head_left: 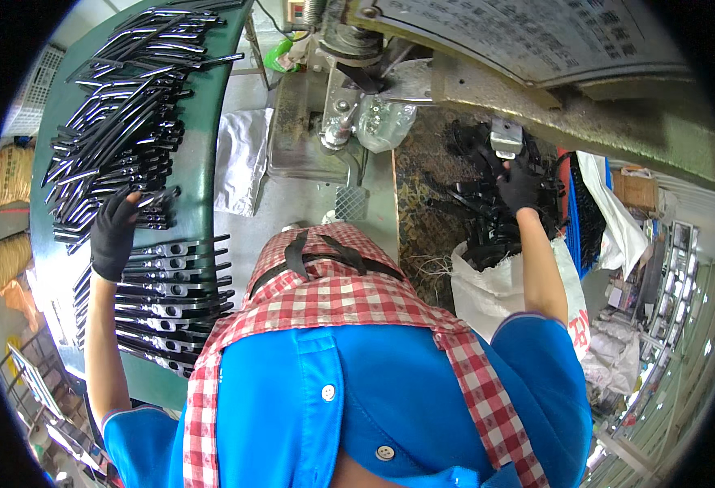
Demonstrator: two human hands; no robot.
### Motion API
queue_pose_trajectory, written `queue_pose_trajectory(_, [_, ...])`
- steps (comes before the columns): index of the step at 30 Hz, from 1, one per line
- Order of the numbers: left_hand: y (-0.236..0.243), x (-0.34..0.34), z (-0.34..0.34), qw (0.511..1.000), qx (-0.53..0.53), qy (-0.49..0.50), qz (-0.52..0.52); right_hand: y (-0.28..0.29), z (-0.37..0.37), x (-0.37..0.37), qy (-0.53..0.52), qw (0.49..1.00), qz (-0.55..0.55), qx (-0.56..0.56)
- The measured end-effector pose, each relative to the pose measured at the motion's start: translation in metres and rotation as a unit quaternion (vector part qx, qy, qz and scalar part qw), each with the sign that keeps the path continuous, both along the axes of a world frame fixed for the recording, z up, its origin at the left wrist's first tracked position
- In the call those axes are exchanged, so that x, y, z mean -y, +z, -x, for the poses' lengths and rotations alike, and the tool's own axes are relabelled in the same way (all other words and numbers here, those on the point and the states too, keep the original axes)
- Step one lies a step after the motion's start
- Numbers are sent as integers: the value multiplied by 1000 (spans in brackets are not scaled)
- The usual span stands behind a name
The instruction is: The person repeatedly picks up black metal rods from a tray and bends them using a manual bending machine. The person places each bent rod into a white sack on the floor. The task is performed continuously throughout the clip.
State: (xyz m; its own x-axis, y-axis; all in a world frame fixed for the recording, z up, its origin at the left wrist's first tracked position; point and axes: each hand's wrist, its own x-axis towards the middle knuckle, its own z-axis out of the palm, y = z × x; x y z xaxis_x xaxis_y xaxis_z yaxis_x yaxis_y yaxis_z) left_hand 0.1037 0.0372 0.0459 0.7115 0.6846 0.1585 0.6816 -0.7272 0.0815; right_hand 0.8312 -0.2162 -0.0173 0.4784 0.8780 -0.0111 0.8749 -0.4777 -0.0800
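Black rods (122,130) lie on the green table (203,110) left of the tread-plate pedal (351,203), the left hand (113,236) against them; right of it, the right hand (519,187) is among dark pieces (481,229). What either grip holds, I cannot tell. Picking seems the step; the next move likely calls for freeing one piece.

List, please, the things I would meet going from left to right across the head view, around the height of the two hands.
Yellowish bundle, black-gloved left hand, silvery sheet, crosshatched metal plate, black-gloved right hand, brown box.
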Motion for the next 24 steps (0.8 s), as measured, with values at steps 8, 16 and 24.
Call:
queue_pose_trajectory(8, [63, 26, -167, 973, 100, -100, 185, 91, 169, -73, -68, 770, -380, -508])
queue_pose_trajectory(16, [77, 28, -208, 963, 132, -123, 203, 104, 237, -91, -139, 530, -406, -732])
queue_pose_trajectory(24, [82, 17, -202, 964, 97, -163, 187, 106, 255, -94, -125, 462, -319, -818])
